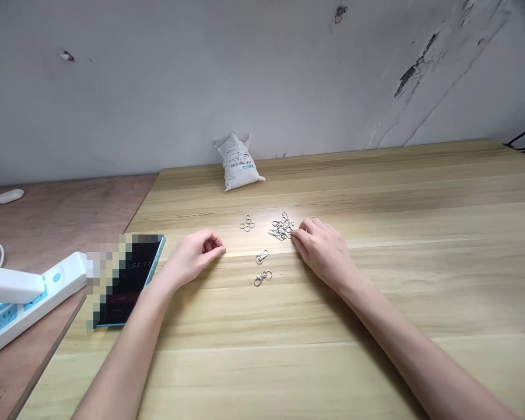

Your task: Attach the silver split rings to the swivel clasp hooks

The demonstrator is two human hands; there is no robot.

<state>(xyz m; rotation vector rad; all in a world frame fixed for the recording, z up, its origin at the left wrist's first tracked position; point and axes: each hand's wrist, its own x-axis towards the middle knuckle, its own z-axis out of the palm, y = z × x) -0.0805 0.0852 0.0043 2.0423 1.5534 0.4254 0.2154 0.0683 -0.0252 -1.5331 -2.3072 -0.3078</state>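
My left hand (198, 255) rests on the table with its fingers curled toward the thumb; nothing shows between them. At the right edge of a small pile of silver lobster clasps (282, 228) lie the fingertips of my right hand (321, 248), closed together. Whatever they pinch is hidden. Left of the pile sits a small cluster of thin metal rings (247, 224). Between my hands, nearer to me, one clasp (262, 256) lies apart. Below it is another clasp with a ring (263, 278), which appear joined.
A white plastic packet (240, 166) with a printed label stands near the wall. Left of my left arm lies a phone (133, 280), partly pixelated. A white power strip (61, 286) with a plugged-in adapter and a small white case (10, 196) rest on the brown surface.
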